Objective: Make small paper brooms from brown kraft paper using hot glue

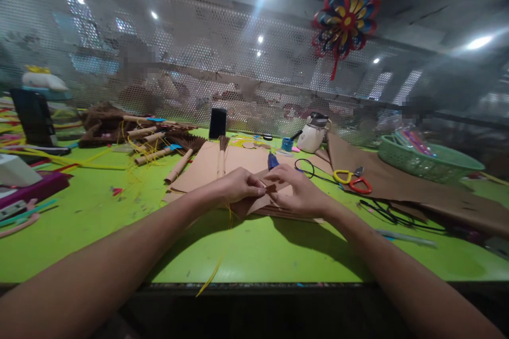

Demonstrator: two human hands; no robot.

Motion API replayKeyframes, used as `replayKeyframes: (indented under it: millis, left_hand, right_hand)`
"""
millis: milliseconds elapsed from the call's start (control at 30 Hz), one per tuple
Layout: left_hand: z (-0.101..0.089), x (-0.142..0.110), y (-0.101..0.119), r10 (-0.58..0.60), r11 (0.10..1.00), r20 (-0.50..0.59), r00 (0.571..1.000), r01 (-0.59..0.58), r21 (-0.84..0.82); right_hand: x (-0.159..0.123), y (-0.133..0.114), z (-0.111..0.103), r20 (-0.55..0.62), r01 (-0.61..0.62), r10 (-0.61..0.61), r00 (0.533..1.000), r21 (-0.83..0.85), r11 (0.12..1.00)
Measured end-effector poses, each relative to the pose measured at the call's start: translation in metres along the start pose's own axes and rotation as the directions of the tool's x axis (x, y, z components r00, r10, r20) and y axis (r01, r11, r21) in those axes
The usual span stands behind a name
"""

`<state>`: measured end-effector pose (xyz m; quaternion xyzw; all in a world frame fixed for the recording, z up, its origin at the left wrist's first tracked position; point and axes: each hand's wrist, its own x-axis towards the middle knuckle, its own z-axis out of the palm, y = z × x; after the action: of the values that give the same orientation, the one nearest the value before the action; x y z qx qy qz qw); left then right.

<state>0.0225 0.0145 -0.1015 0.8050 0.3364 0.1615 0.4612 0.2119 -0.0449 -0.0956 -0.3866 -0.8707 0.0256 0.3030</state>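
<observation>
My left hand (243, 186) pinches a folded piece of brown paper (260, 204) between thumb and fingertips. From the other side, the fingers of my right hand (299, 190) close on the same paper, partly covering it. Both hands are low over a stack of light brown sheets (199, 161) on the green table. Just beyond my fingers lies a dark blue tool (272, 161), its lower part hidden. Beside my left hand, a rolled paper stick with a fringed brown end (221, 158) rests on the sheets. Yellow raffia-like strands (229, 217) trail below my left wrist.
Scissors with yellow and red handles (352, 180) lie to the right, near black cable (397, 216) and large brown paper (417, 185). Behind stand a green basket (429, 161), a white jar (312, 135) and a phone (217, 123). Several fringed paper sticks (153, 156) are piled left.
</observation>
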Motion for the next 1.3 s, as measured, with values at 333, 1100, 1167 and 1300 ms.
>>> replayKeyframes:
  millis: [333,1100,1167,1300]
  left_hand:
    - [0.001,-0.002,0.008,0.074,0.988,-0.031,0.997,-0.069,0.135]
    - [0.004,-0.003,0.011,0.192,0.897,0.026,0.981,-0.186,0.4]
    - [0.005,-0.003,0.012,0.181,0.887,0.026,0.983,-0.174,0.428]
    - [0.008,-0.005,0.015,0.205,0.861,-0.023,0.978,-0.17,0.48]
  right_hand:
    - [0.002,0.005,-0.008,0.208,-0.354,0.307,0.929,0.249,0.902]
    - [-0.002,0.013,-0.006,0.255,-0.175,0.143,0.956,0.106,0.979]
    - [-0.002,0.013,-0.006,0.253,-0.177,0.149,0.956,0.091,0.98]
    - [-0.002,0.014,-0.007,0.277,-0.229,0.185,0.943,0.137,0.964]
